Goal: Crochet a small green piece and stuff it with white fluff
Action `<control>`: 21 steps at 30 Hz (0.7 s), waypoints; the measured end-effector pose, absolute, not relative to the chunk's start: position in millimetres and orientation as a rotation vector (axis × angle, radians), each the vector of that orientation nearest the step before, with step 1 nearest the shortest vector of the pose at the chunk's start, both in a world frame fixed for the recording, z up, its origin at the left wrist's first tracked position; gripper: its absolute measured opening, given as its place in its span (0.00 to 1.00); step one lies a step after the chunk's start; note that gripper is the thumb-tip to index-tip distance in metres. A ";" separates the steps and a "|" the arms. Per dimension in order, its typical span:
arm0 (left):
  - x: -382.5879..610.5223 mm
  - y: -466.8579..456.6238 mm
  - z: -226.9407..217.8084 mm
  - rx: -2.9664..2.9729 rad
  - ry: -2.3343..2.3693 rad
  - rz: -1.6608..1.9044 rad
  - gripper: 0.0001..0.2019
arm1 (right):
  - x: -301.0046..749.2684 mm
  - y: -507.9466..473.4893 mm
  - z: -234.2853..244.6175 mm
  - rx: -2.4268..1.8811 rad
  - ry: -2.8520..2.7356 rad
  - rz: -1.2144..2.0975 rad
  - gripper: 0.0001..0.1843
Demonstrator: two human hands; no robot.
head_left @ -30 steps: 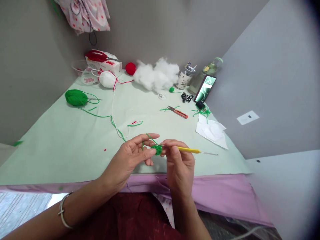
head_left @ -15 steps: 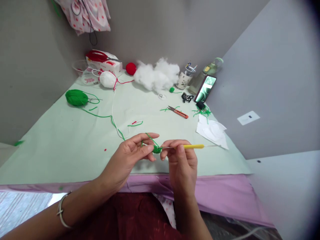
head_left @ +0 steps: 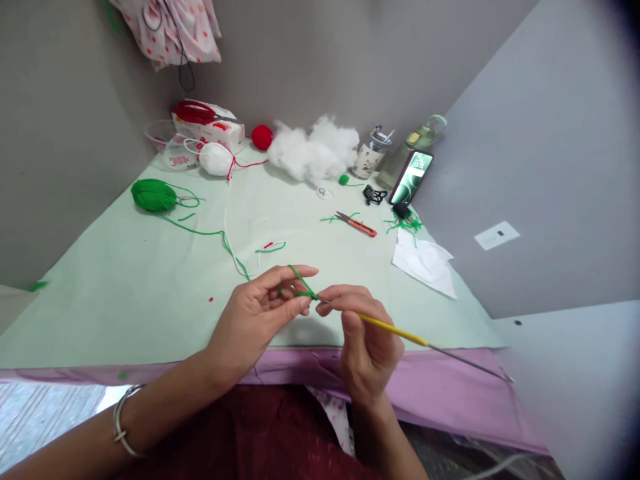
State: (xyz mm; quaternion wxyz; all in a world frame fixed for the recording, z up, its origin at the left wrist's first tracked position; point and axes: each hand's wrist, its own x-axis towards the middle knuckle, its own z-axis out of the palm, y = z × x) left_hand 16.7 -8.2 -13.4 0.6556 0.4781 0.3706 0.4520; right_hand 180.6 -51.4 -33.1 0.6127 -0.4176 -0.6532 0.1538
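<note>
My right hand grips a crochet hook by its yellow handle. The hook's tip meets green yarn at the fingertips of my left hand. Between the left thumb and fingers I pinch a small green crochet piece, mostly hidden by the fingers. A strand of green yarn runs from the raised left index finger down to the hook. The far metal end of the hook slants down to the right, over the table's front edge.
A green yarn skein lies at the left, near a white yarn ball. White stuffing and a red yarn ball are at the back. Orange thread snips, a phone and white paper lie to the right.
The hook has tilted, its far end swinging down to the right. My right hand has turned and dropped slightly. Less of the green piece shows now; my left hand has barely moved.
</note>
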 end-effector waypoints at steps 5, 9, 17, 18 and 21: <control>17.3 -6.9 -11.9 1.067 0.833 1.013 0.13 | 181.9 -51.8 -33.0 -0.933 -1.607 0.257 0.14; 17.5 -6.6 -11.2 0.997 0.836 0.979 0.19 | 179.9 -49.6 -37.8 -0.917 -1.611 0.209 0.16; 16.9 -5.2 -13.4 0.683 0.669 0.793 0.26 | 178.2 -53.3 -54.0 -1.054 -1.657 -0.072 0.18; 15.9 -4.1 -12.7 0.657 0.659 0.789 0.23 | 178.2 -52.9 -51.0 -1.042 -1.581 0.029 0.17; 14.0 -2.0 -9.9 0.676 0.652 0.854 0.18 | 177.6 -48.8 -39.7 -0.989 -1.294 0.405 0.12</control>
